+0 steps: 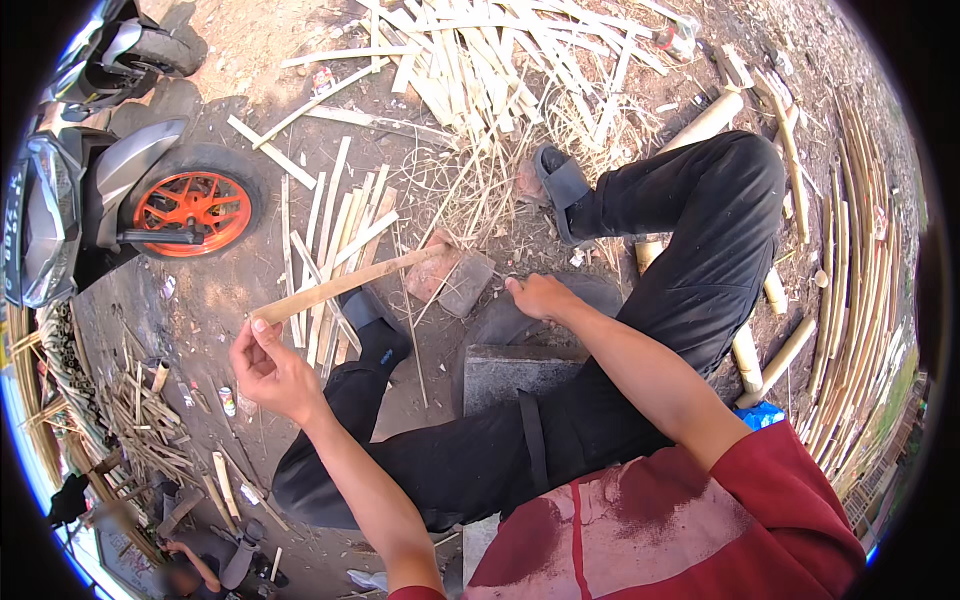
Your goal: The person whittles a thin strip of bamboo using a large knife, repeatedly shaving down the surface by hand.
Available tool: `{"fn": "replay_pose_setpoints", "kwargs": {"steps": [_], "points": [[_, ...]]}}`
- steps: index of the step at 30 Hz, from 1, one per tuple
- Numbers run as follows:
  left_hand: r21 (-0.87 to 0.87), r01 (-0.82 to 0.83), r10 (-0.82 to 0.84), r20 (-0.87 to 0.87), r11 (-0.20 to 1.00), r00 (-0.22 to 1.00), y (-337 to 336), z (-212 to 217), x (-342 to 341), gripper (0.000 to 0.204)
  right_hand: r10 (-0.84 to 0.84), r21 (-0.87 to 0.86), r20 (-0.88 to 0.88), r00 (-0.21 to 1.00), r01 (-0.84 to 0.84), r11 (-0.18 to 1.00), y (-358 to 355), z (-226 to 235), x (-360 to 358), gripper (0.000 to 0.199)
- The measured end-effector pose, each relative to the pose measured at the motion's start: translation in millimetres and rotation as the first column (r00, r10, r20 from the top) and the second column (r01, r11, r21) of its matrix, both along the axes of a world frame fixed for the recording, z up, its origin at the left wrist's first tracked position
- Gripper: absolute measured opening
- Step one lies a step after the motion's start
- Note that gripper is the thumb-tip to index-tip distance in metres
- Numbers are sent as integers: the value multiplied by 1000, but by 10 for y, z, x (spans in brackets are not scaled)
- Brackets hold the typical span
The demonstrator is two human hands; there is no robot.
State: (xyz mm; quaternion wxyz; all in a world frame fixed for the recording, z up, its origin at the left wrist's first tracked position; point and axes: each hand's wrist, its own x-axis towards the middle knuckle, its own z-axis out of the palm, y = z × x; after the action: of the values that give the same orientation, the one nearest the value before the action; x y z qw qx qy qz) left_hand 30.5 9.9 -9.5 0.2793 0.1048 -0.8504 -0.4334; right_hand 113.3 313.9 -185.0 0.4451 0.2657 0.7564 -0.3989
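- Head view showed a person seated on a grey stone block (520, 375) on bare dirt, legs in black trousers, one sandalled foot out ahead of the block.
- Their left hand (268, 368) pinched the near end of one flat bamboo strip (345, 284) between thumb and fingertips; the strip slanted away, its far end resting on a brick (452, 278) just beyond the block.
- Their right hand (540, 296) sat just past the block's far edge, beside the brick, fingers curled shut; I could not tell whether it held anything.
- That strip looked light, stiff and slightly springy, likely splintery along its edges, so I judged it best held by the flat faces near an end.
- I counted one strip in hand, one brick, and two heaps of split bamboo: a big heap (500, 55) far beyond the brick, a looser scatter (335, 230) left of it.
- One scooter, its orange wheel (195, 212) showing, stood well left of the block.
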Motion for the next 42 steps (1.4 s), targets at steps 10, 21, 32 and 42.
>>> {"fn": "replay_pose_setpoints", "kwargs": {"steps": [10, 21, 32, 42], "points": [[550, 411, -517, 45, 727, 855, 36, 173, 105, 18, -74, -279, -214, 974, 11, 960, -442, 929, -232, 79], [305, 307, -345, 77, 902, 936, 253, 134, -68, 22, -266, -503, -178, 947, 145, 852, -354, 1018, -210, 63], [354, -269, 271, 47, 896, 962, -891, 193, -78, 34, -791, -549, 104, 602, 698, 459, -52, 671, -275, 33], [769, -63, 68, 26, 636, 997, -712, 291, 623, 40, -899, -709, 44, 436, 648, 280, 0, 732, -897, 50]]}}
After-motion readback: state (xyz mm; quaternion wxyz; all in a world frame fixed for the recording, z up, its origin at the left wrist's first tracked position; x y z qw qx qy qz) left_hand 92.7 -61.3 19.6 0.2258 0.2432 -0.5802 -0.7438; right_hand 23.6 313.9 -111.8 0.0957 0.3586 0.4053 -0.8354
